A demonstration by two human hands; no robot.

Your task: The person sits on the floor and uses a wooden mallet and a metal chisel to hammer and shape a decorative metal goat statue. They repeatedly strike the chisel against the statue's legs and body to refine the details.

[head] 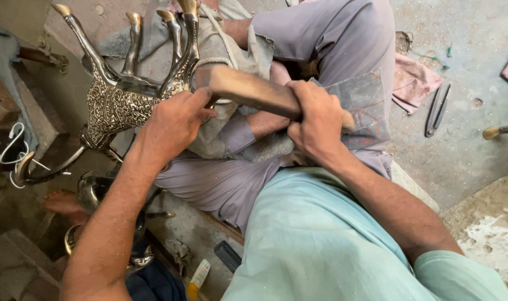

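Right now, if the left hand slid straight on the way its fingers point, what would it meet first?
The left hand points up and right, so it would probably meet the wooden handle first; they look almost touching, though depth is unclear.

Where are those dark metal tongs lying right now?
In the head view, the tongs lie on the concrete floor at the right, beside a pink rag, beyond the right hand.

An engraved brass animal figure (120, 103) lies legs-up beside a brown wooden handle (254, 92), tilted rightward.

Dusty grey concrete floor (465, 150), daylit.
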